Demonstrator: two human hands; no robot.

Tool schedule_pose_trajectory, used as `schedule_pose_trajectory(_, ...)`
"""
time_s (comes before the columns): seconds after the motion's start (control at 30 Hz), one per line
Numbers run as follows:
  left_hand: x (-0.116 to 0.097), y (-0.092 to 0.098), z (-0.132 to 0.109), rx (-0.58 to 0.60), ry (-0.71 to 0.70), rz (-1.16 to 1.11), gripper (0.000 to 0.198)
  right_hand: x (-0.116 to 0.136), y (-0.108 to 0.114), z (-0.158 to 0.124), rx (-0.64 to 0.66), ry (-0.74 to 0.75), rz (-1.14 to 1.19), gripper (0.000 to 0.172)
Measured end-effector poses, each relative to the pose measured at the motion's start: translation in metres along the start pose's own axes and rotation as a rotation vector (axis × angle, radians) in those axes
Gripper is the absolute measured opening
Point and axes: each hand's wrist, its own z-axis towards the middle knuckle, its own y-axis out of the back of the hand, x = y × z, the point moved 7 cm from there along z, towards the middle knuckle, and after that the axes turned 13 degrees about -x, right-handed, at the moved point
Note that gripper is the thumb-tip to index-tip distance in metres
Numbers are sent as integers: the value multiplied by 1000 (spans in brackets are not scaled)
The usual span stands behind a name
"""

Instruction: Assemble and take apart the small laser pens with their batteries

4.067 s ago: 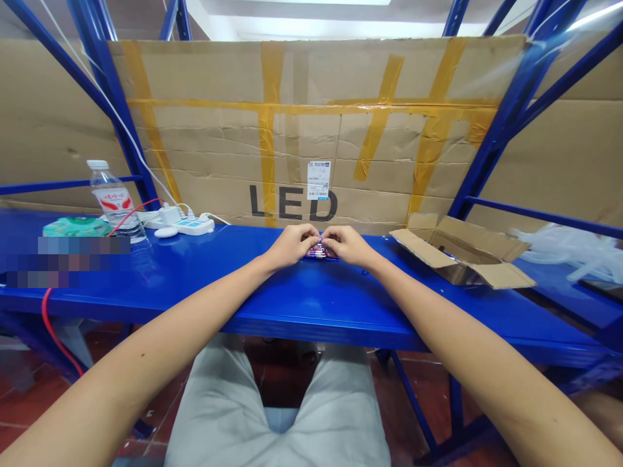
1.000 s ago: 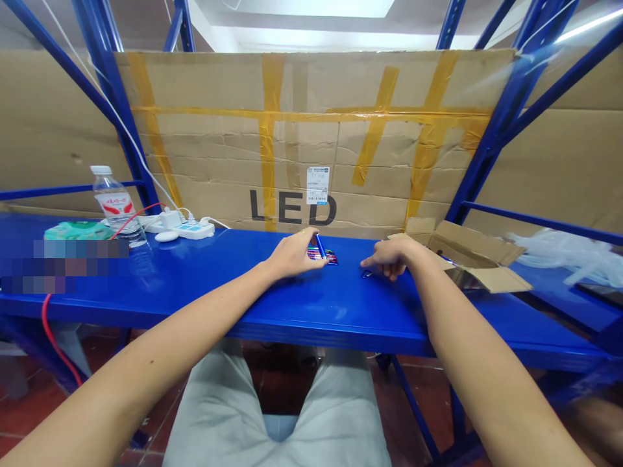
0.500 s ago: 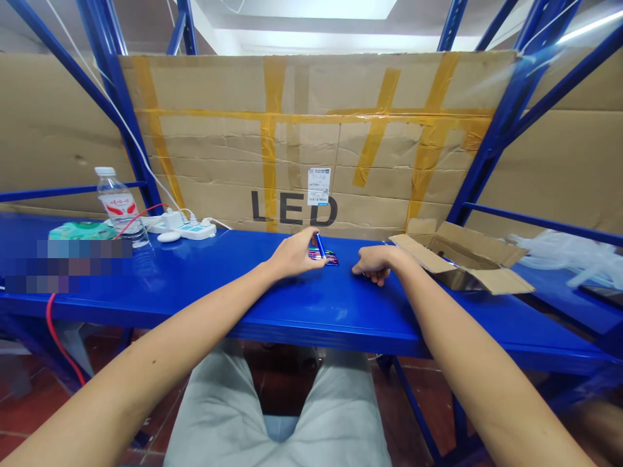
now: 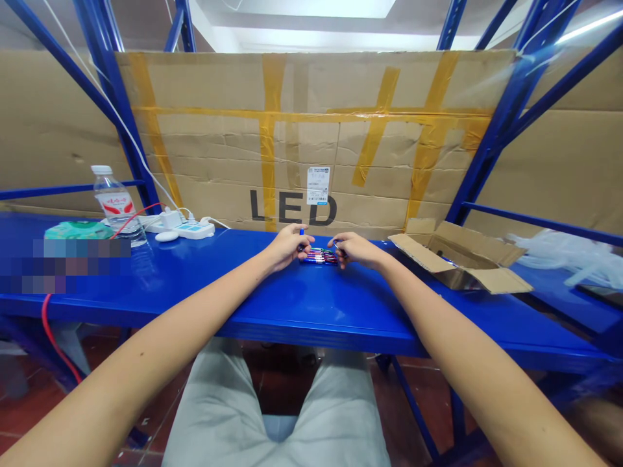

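Observation:
A row of several shiny coloured pens (image 4: 321,257) lies on the blue table, between and just in front of my hands. My left hand (image 4: 287,246) is closed at the left end of the row, with the tip of a blue pen (image 4: 302,231) standing up from its fingers. At the right end, my right hand (image 4: 351,249) is closed, its fingertips pinched close to the pens. A small thin shine shows at those fingers, too small to name.
An open cardboard box (image 4: 460,256) stands to the right, with clear plastic wrap (image 4: 559,256) beyond it. On the left are a water bottle (image 4: 115,206), a green packet (image 4: 78,230) and a white power strip (image 4: 195,229). A large carton (image 4: 214,149) backs the table (image 4: 292,305).
My right hand has moved left to the pens, and my left hand has shifted slightly left. The blue pen has turned from slanted to more upright.

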Motion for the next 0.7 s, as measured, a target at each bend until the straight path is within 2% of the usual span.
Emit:
schedule_pose_trajectory(0.07,3,-1,1,16,41,-6,48,2,-3,-1,-2,-23,108,18)
schedule_pose_trajectory(0.17,3,-3,1,29,20,46,34,5,-6,-2,26,-21,195,18)
schedule_pose_trajectory(0.3,3,-9,-1,70,-71,221,13,13,-7,-4,30,81,103,19)
schedule_pose_trajectory(0.43,6,-16,-6,119,-119,350,12,22,-12,-7,-28,221,-102,9)
schedule_pose_trajectory(0.53,6,-19,-9,125,-152,382,12,23,-19,-10,-23,262,-168,7)
schedule_pose_trajectory(0.7,6,-15,-6,79,-209,411,18,17,-31,-9,66,329,-131,24)
